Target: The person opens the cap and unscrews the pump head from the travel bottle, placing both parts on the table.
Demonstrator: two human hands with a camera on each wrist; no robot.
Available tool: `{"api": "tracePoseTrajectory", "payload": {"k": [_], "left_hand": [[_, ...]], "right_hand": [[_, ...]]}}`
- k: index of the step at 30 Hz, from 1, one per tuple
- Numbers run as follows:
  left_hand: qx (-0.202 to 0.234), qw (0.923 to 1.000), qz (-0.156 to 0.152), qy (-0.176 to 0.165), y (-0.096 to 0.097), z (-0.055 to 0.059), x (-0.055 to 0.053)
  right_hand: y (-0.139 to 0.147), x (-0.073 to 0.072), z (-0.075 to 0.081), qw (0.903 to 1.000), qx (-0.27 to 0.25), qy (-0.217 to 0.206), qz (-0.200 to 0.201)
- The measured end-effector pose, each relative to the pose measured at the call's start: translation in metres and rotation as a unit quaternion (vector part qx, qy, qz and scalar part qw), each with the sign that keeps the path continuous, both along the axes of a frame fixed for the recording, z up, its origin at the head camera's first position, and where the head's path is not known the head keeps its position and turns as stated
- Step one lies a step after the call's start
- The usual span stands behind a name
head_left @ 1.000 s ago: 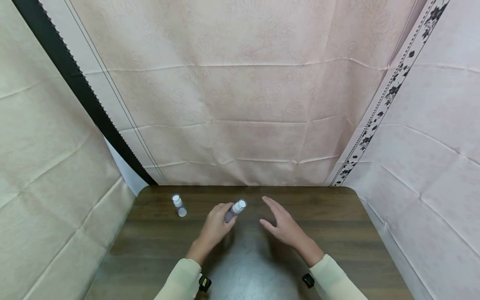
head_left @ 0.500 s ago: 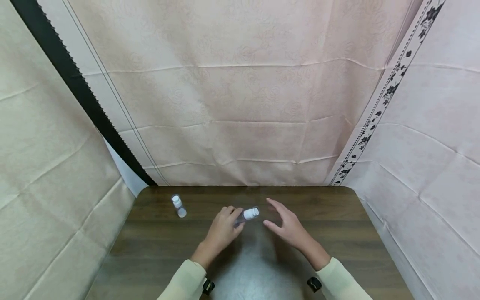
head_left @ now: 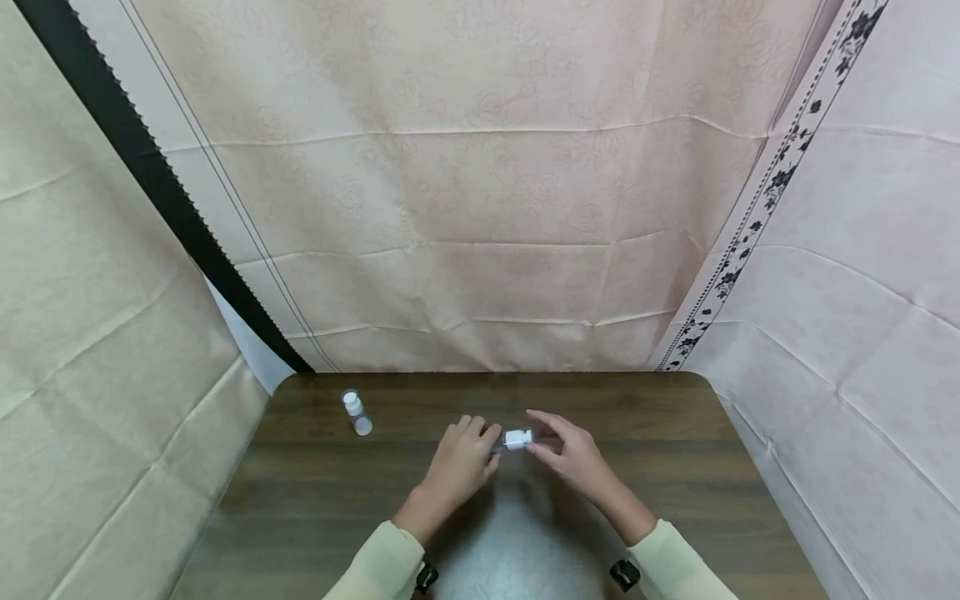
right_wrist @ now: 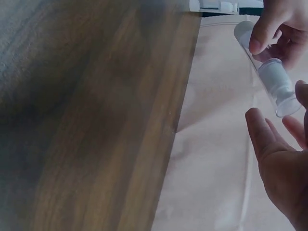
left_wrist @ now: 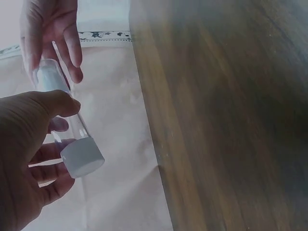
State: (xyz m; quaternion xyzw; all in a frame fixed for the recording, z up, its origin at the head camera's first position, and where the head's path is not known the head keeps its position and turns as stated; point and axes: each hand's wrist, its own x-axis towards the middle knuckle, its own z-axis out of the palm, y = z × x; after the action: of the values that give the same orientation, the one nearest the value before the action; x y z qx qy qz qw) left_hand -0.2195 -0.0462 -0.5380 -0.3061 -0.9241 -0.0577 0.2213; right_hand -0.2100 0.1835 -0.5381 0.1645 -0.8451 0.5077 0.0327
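A small clear bottle [head_left: 517,439] lies nearly level in the air between the hands, its white inner top under a clear cap pointing right. My left hand [head_left: 461,460] grips its body with thumb and fingers; in the left wrist view a white base [left_wrist: 83,158] sticks out below that grip. My right hand [head_left: 576,460] is at the capped end, thumb and fingers parted on either side of it. In the right wrist view the fingertips [right_wrist: 253,115] are straight and close to the clear cap [right_wrist: 288,105].
A second, similar bottle [head_left: 357,413] is on the far left part of the wooden table [head_left: 300,492]. Pale patterned cloth [head_left: 480,208] hangs behind the table's far edge, with more cloth [head_left: 862,292] along the sides.
My left hand has moved right and turned the bottle from pointing up and away to pointing right. The right hand's fingers have come in around the capped end.
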Motion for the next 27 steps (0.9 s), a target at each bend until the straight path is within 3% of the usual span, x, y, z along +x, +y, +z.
{"api": "tracePoseTrajectory", "payload": {"k": [6, 18, 27], "left_hand": [[-0.013, 0.9998, 0.007, -0.016, 0.007, 0.002, 0.004], [-0.003, 1.0, 0.002, -0.009, 0.014, -0.002, 0.004], [0.005, 0.9999, -0.006, -0.011, 0.015, -0.006, 0.007]], "right_hand": [[0.001, 0.0, -0.009, 0.9996, 0.01, 0.02, -0.019], [0.003, 0.003, -0.015, 0.9989, -0.013, -0.026, -0.038], [0.002, 0.005, -0.017, 0.9984, -0.027, -0.018, -0.047]]}}
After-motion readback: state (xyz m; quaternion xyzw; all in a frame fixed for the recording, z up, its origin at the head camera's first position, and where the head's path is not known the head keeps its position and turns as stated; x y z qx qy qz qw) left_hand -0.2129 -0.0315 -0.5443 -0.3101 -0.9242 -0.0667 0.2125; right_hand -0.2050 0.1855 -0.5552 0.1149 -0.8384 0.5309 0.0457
